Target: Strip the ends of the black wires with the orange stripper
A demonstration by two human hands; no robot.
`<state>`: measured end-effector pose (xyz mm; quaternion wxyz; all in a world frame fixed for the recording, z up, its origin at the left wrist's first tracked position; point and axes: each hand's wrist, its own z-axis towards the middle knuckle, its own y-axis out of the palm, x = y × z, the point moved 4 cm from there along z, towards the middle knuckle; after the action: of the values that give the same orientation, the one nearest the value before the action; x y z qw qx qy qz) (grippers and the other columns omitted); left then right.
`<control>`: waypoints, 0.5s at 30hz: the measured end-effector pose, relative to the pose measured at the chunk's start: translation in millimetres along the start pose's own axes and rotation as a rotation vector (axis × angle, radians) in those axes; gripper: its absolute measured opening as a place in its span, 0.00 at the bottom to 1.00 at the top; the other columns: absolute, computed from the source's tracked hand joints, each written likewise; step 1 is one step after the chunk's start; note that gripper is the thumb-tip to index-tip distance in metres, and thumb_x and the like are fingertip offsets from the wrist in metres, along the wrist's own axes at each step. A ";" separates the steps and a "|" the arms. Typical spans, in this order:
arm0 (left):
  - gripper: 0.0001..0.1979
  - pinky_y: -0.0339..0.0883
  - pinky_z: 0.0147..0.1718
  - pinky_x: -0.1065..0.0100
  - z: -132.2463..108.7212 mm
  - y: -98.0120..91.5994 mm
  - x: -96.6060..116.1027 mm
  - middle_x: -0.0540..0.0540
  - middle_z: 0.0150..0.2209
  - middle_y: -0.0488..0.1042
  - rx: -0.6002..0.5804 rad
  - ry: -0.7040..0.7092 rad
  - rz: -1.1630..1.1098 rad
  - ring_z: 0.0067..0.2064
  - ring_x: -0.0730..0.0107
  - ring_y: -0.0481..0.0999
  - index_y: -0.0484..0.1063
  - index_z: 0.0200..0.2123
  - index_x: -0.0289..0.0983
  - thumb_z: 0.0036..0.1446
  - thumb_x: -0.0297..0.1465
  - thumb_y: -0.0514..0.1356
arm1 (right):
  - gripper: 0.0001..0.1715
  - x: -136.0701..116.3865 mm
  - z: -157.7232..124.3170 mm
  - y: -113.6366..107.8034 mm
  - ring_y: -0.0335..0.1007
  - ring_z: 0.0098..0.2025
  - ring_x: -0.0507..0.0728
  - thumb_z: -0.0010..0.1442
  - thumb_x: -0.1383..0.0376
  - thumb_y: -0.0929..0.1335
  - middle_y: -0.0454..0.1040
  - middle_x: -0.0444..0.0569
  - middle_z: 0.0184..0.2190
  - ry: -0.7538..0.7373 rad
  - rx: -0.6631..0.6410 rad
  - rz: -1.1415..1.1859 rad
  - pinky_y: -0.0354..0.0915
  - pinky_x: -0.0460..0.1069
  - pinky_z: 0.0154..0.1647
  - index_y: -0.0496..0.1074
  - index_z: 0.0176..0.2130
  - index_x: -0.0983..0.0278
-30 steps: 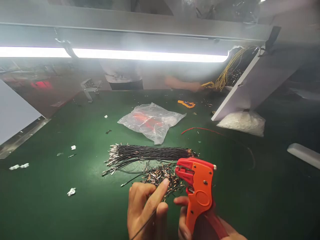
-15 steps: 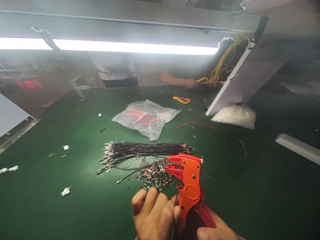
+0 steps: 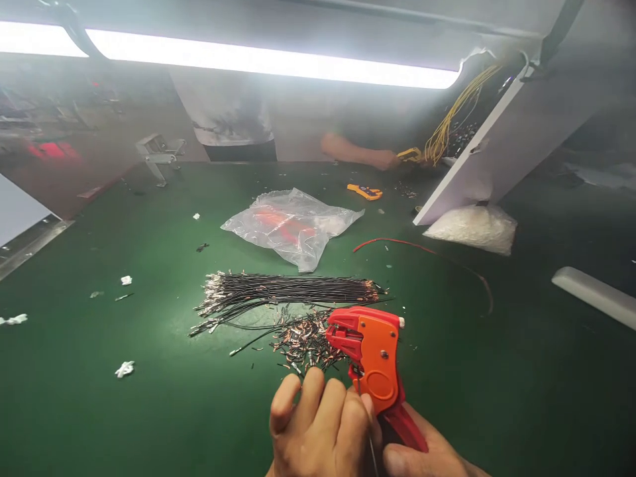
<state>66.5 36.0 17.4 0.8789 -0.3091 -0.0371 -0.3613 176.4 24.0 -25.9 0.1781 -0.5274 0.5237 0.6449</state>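
My right hand (image 3: 428, 452) is closed round the red handles of an orange and red wire stripper (image 3: 379, 361), its jaws pointing left. Close beside it, my left hand (image 3: 320, 424) is closed on a thin dark wire (image 3: 372, 456). The wire's upper end reaches the notch below the stripper's jaws; the tip is hard to make out. Behind the tool lies a pile of short wire offcuts (image 3: 303, 341), some with bare copper. Beyond the pile rests a bundle of black wires (image 3: 293, 289), with silvery terminals at the left and copper ends at the right.
A clear plastic bag (image 3: 303, 255) with something orange-red inside lies behind the bundle. Farther back are a yellow tool (image 3: 365, 192) and a co-worker's arm (image 3: 355, 151). A slanted white panel (image 3: 470, 156), a bag of pale pieces (image 3: 477, 228) and a red wire (image 3: 397, 241) are at right.
My left hand has moved right, closer to the stripper's handles, with the wire leaning more. The stripper stays nearly in place in my right hand. The camera view has shifted slightly.
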 end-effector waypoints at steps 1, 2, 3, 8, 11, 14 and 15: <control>0.10 0.50 0.40 0.61 0.4 -0.6 -0.4 0.56 0.17 0.63 -0.005 0.009 0.003 0.26 0.69 0.66 0.62 0.27 0.42 0.55 0.21 0.56 | 0.27 1.2 -0.5 -0.6 0.58 0.35 0.59 0.50 0.43 0.73 0.61 0.46 0.30 0.007 0.002 -0.002 0.61 0.57 0.43 0.68 0.32 0.61; 0.10 0.49 0.39 0.62 1.1 -1.3 -0.5 0.57 0.17 0.63 -0.016 0.042 0.003 0.25 0.70 0.65 0.62 0.27 0.42 0.55 0.22 0.56 | 0.27 2.6 -1.1 -1.3 0.58 0.34 0.59 0.50 0.42 0.72 0.61 0.46 0.29 0.017 0.006 -0.004 0.61 0.56 0.42 0.68 0.32 0.61; 0.10 0.49 0.38 0.63 2.2 -2.3 -0.7 0.57 0.17 0.63 -0.028 0.084 0.004 0.24 0.70 0.64 0.61 0.26 0.42 0.54 0.22 0.56 | 0.27 4.3 -1.7 -2.1 0.58 0.33 0.58 0.50 0.41 0.72 0.61 0.45 0.28 0.030 0.012 -0.005 0.61 0.56 0.40 0.68 0.31 0.61; 0.11 0.49 0.36 0.64 7.2 -6.3 -4.0 0.58 0.16 0.61 -0.076 0.234 0.052 0.22 0.71 0.63 0.59 0.24 0.42 0.54 0.23 0.56 | 0.31 16.7 -7.6 -6.6 0.56 0.27 0.53 0.49 0.39 0.73 0.62 0.43 0.25 0.130 0.040 0.035 0.57 0.51 0.30 0.67 0.30 0.62; 0.11 0.49 0.36 0.63 7.3 -6.0 -3.1 0.58 0.15 0.60 -0.093 0.272 0.094 0.21 0.72 0.64 0.59 0.23 0.41 0.52 0.24 0.57 | 0.29 20.4 -12.6 -8.3 0.57 0.24 0.51 0.53 0.41 0.72 0.64 0.40 0.24 0.156 0.032 0.048 0.58 0.50 0.29 0.67 0.32 0.63; 0.11 0.48 0.34 0.63 6.8 -5.1 -0.6 0.59 0.15 0.61 -0.105 0.316 0.122 0.21 0.72 0.65 0.59 0.22 0.41 0.51 0.25 0.58 | 0.27 20.7 -16.6 -10.4 0.60 0.25 0.51 0.56 0.43 0.72 0.65 0.40 0.26 0.178 0.056 0.061 0.60 0.49 0.30 0.68 0.35 0.63; 0.11 0.47 0.33 0.63 6.9 -4.9 -0.3 0.59 0.14 0.60 -0.112 0.327 0.131 0.20 0.72 0.65 0.58 0.21 0.42 0.50 0.25 0.58 | 0.28 20.5 -17.5 -11.1 0.61 0.25 0.51 0.56 0.42 0.72 0.65 0.41 0.26 0.187 0.072 0.067 0.61 0.50 0.30 0.68 0.36 0.63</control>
<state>64.2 37.4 25.4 0.8763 -0.2966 0.1464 -0.3503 185.9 6.6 -47.3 0.1256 -0.5607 0.5779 0.5794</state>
